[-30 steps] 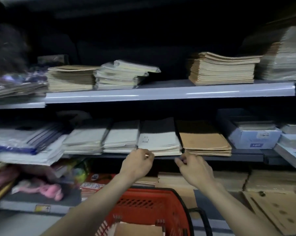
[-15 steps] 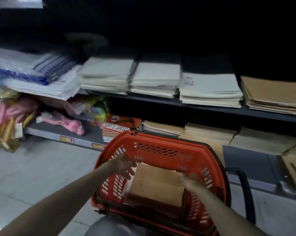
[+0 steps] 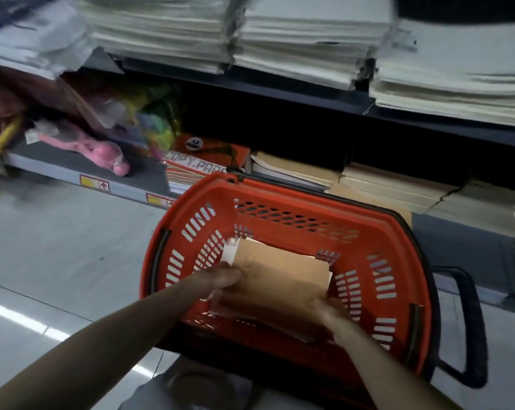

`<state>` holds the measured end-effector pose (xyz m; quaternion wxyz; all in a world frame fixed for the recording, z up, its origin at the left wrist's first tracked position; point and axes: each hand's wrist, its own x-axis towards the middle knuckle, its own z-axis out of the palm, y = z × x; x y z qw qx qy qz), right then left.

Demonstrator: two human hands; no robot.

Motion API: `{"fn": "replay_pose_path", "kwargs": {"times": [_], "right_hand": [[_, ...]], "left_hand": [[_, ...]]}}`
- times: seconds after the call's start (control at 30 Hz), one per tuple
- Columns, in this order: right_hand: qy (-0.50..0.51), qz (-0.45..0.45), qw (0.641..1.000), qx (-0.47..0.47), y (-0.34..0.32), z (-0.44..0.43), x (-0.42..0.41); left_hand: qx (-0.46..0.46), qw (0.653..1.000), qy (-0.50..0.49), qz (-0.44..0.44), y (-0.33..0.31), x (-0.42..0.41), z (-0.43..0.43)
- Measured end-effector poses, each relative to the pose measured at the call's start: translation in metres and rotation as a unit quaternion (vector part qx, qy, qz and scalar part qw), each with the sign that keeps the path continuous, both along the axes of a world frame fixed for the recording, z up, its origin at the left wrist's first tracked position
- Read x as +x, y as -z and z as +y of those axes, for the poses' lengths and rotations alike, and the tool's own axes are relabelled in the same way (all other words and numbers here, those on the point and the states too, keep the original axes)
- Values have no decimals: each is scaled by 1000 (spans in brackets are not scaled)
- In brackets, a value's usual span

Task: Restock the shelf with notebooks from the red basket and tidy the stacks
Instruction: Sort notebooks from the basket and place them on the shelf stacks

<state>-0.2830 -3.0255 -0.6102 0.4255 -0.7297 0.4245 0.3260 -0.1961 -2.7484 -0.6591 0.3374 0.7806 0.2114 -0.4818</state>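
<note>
**Head view.** A pale, glossy shop floor (image 3: 58, 261) runs in front of dark metal shelving. The upper shelf (image 3: 279, 93) crosses the top of the frame and carries several stacks of pale notebooks (image 3: 294, 48) side by side, their front edges overhanging the shelf lip; motion blur softens them. The bottom shelf (image 3: 58, 173) sits just above the floor. A pink plastic-wrapped toy (image 3: 108, 153) lies at its left, and a red pack marked "COPY PAPER" (image 3: 208, 162) lies near its centre. Stacks of brown and cream exercise books (image 3: 383, 184) lie flat to the right.

The red basket (image 3: 398, 247), of slotted plastic, stands in front of the bottom shelf, its far rim just beside the copy-paper pack. Its black handle (image 3: 469, 335) is folded down over the right side.

A small stack of brown-covered notebooks (image 3: 279, 276) lies inside the basket on its floor, a white sheet edge showing at the far left corner.

Both bare forearms reach down into the basket, with the hands apart on opposite sides of the stack. The left hand (image 3: 220, 281) grips the stack's left edge, thumb on top. The right hand (image 3: 330, 313) holds the near right corner, fingers curled round it, though blur hides the fingertips.
</note>
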Motion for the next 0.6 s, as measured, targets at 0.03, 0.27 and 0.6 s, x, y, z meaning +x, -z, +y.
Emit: {"fn": "replay_pose_path", "kwargs": {"times": [0.03, 0.27, 0.6], "right_hand": [[6, 3, 1000, -2, 3, -1, 0], [136, -65, 988, 36, -29, 1, 5], [115, -266, 953, 81, -165, -24, -11]], "left_hand": [[-6, 1000, -20, 1, -10, 0, -3], [-54, 987, -150, 24, -87, -16, -18], [-130, 973, -114, -156, -258, -43, -44]]}}
